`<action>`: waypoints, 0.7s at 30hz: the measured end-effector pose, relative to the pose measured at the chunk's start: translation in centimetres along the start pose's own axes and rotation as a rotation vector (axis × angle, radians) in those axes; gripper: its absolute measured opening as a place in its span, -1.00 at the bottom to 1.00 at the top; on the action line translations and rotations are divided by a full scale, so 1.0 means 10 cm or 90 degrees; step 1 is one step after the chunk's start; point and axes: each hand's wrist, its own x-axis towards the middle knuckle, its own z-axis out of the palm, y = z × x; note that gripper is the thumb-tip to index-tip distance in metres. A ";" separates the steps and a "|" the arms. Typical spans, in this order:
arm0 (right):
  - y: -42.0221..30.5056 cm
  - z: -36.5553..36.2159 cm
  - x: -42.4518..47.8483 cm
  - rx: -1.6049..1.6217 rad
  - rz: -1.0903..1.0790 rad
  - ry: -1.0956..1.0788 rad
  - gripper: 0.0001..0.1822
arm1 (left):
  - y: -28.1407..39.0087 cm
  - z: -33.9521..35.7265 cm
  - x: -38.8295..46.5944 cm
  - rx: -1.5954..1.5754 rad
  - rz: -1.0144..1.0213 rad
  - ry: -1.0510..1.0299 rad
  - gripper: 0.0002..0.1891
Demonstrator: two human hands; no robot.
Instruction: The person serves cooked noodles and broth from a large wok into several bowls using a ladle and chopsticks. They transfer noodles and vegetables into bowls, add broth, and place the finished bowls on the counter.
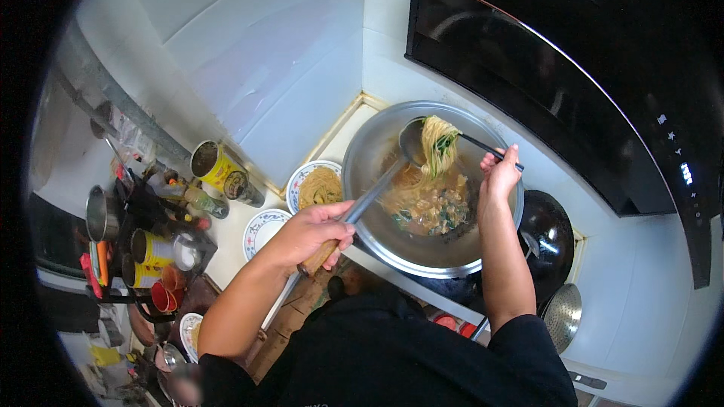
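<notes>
My left hand (pixel 325 234) is closed around the wooden-ended handle of a metal ladle (pixel 412 138), whose bowl is over the far side of a large metal wok (pixel 362 181). In my right hand (pixel 500 172) are dark chopsticks (pixel 481 143), gripping a hanging bundle of noodles (pixel 438 141) with green leaves, beside the ladle bowl. Below the bundle, brown broth with noodles, leafy greens and pale pieces (pixel 432 209) lies in the wok. A patterned plate of noodles (pixel 319 185) stands just left of the wok, and a second patterned plate (pixel 263 232) is partly hidden by my left hand.
Yellow cans (pixel 212 164), bottles (pixel 206 202) and a metal pot (pixel 102 215) crowd the counter at left. A dark wok (pixel 546 243) and a perforated metal strainer (pixel 564 316) are at right. The black range hood (pixel 509 79) hangs above. Another plate (pixel 189 330) sits lower left.
</notes>
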 end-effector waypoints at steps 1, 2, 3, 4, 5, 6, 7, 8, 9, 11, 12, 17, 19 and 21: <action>-0.07 0.03 0.01 0.016 -0.001 -0.006 -0.50 | 0.03 0.01 -0.01 0.004 0.003 -0.002 -0.38; -0.13 0.05 0.01 0.031 -0.001 -0.012 -0.50 | 0.07 0.04 -0.04 0.008 0.007 -0.004 -0.38; -0.21 0.07 0.01 0.045 -0.002 -0.018 -0.51 | 0.12 0.07 -0.06 0.011 0.011 -0.007 -0.38; -0.30 0.10 0.00 0.060 -0.007 -0.026 -0.51 | 0.17 0.10 -0.09 0.025 0.012 -0.015 -0.38; -0.37 0.13 -0.01 0.060 -0.016 -0.028 -0.51 | 0.21 0.13 -0.13 0.023 0.012 -0.014 -0.38; -0.44 0.16 -0.02 0.061 -0.025 -0.030 -0.51 | 0.26 0.16 -0.17 0.021 0.012 -0.013 -0.38; -0.50 0.17 -0.01 0.062 -0.033 -0.033 -0.51 | 0.30 0.19 -0.20 0.020 0.012 -0.011 -0.38; -0.54 0.18 0.00 0.064 -0.042 -0.046 -0.51 | 0.34 0.24 -0.24 0.031 0.022 -0.013 -0.37; -0.60 0.19 -0.01 0.066 -0.056 -0.055 -0.51 | 0.38 0.27 -0.27 0.030 0.028 -0.012 -0.37; -0.73 0.24 -0.03 0.070 -0.085 -0.073 -0.52 | 0.45 0.33 -0.33 0.027 0.041 -0.010 -0.37; -0.77 0.25 -0.04 0.061 -0.104 -0.098 -0.52 | 0.44 0.35 -0.36 0.013 0.055 -0.007 -0.36; -1.12 0.38 -0.12 -0.001 -0.215 -0.139 -0.52 | 0.47 0.56 -0.40 -0.032 0.090 0.033 -0.28; -1.24 0.46 -0.18 -0.041 -0.247 -0.157 -0.52 | 0.45 0.63 -0.43 -0.049 0.104 0.034 -0.27; -1.27 0.51 -0.22 -0.073 -0.276 -0.195 -0.58 | 0.41 0.71 -0.44 -0.075 0.105 0.023 -0.27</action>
